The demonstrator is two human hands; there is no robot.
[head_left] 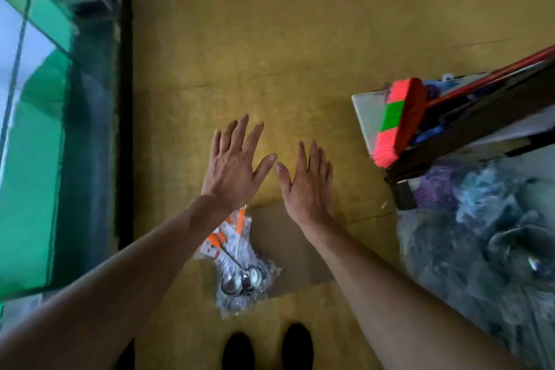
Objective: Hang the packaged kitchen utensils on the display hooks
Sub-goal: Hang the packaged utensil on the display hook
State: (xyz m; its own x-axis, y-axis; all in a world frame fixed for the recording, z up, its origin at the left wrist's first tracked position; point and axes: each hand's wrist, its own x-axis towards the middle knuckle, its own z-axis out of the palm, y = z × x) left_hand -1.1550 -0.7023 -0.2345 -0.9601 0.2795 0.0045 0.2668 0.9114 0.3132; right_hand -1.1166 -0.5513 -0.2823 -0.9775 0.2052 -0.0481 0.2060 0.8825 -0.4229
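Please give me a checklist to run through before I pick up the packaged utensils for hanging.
1. Left hand free: ok, fingers spread, holding nothing.
2. Right hand free: ok, open and empty.
3. Packaged utensils located: ok, lying on the floor below the hands.
4. Pack's hanging end visible: cannot tell, the left wrist covers it.
5. Display hooks in sight: not ok, none visible.
6. Broom clear of the pack: ok, apart, off to the right.
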